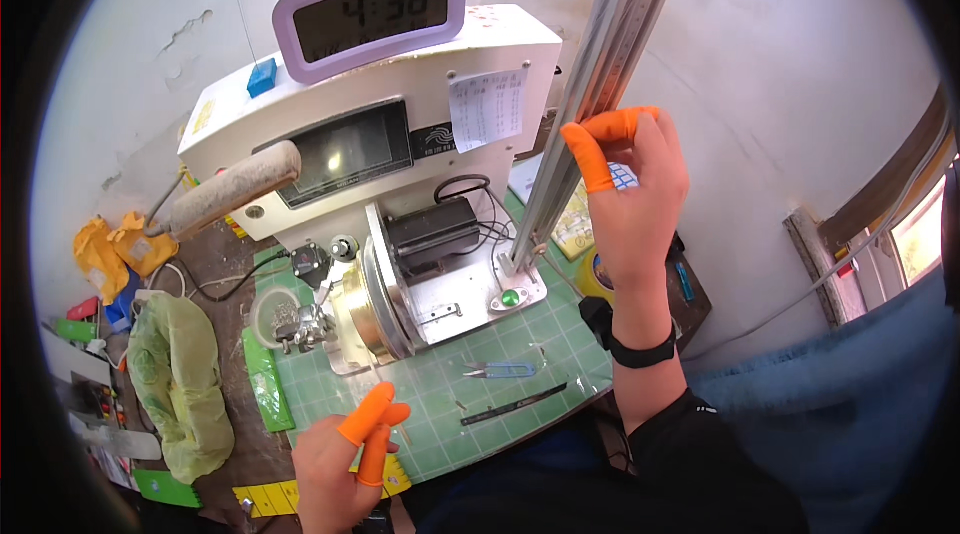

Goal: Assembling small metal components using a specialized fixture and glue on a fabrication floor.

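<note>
"Orange covers sit on some fingers point(365, 414). State the condition of each hand."

"Right hand point(645, 184): thumb and forefinger bent toward each other, tips beside the metal rail point(590, 64). Contact, or a thin item between them, cannot be confirmed. Left hand point(330, 474): covered fingers drawn close together at the near edge of the green mat point(560, 334); whether they grip anything, I cannot tell."

"Location of the rail?"

"At the right of the white machine point(425, 84), rising at a slant from its base."

"Possible faults and causes?"

"By judgement: a cover may tear if it catches a rail edge. The left hand may be pricked if swept across the mat into the blue-handled snips point(515, 370). The clock point(372, 19) may slide off the machine if vibration shifts it."

"Markings?"

"Clock: large legible digits, with small lettering on the frame. Paper sheet point(488, 109): rows of writing, too small to read. Black plate point(432, 141): wave emblem above lettering. Rail: graduation marks."
</note>
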Motion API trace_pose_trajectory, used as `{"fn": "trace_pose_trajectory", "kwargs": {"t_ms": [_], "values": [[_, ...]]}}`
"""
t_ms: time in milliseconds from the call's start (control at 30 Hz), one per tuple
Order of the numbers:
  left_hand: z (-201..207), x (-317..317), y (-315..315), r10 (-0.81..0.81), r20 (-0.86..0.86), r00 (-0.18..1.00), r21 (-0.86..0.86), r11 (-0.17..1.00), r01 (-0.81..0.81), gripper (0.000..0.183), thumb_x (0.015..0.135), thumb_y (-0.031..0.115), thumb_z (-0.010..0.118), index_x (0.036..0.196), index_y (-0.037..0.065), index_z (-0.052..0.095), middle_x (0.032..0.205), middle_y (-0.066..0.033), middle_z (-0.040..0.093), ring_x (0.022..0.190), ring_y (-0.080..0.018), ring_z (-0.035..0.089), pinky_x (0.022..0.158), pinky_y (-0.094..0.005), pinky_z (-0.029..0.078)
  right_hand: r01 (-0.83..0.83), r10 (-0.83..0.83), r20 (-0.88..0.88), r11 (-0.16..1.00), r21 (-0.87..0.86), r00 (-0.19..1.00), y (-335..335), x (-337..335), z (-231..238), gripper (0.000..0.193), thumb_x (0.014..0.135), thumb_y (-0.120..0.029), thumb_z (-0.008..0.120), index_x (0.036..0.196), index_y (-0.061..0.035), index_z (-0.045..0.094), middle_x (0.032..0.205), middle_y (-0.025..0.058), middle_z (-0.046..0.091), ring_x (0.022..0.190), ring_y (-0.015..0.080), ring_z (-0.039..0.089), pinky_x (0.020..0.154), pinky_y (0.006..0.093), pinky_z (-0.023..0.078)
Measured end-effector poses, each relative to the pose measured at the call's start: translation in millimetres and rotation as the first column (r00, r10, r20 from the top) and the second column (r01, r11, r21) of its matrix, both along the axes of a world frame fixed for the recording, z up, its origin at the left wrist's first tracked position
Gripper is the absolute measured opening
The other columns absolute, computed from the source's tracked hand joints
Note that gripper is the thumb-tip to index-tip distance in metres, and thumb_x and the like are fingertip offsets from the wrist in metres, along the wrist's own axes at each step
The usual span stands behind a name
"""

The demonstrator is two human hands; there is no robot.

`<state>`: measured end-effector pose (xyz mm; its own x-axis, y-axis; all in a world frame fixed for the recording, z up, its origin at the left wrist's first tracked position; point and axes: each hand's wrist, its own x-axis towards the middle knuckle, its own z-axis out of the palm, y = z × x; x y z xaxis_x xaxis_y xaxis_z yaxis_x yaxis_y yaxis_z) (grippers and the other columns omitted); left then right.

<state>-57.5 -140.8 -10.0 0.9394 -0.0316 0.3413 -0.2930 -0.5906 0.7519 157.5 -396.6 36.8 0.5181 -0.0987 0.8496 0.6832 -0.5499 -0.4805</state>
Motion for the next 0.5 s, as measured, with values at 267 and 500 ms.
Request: {"fn": "trace_pose_trajectory", "kwargs": {"t_ms": [267,500], "values": [[10.2,5.1,-18.6,-0.019,-0.114,0.993,-0.209,0.978,-0.005,0.018,0.096,0.009,0.069,0.110,-0.004,0.070,0.089,-0.0145,0.070,0.083,-0.0230,0.070,0.076,-0.0325,0.056,-0.384,0.428,-0.074,0.864,0.327,0.901,-21.8,-32.9,-13.7,0.015,0.083,0.004,0.078,0.088,0.0039,0.064,0.086,0.0075,0.064,0.081,0.0177,0.061,0.076,0.0284,0.050],[13.9,21.5,-40.9,-0.024,0.062,0.998,-0.100,0.995,0.030,0.025,0.095,0.002,0.061,0.118,-0.001,0.068,0.086,-0.0160,0.076,0.057,-0.0178,0.068,0.056,-0.0275,0.054,-0.478,0.506,-0.071,0.846,0.234,0.860,-31.3,-40.6,5.9,0.016,0.079,0.004,0.081,0.087,0.0020,0.067,0.084,0.0076,0.067,0.078,0.0183,0.062,0.071,0.0287,0.049]]}}
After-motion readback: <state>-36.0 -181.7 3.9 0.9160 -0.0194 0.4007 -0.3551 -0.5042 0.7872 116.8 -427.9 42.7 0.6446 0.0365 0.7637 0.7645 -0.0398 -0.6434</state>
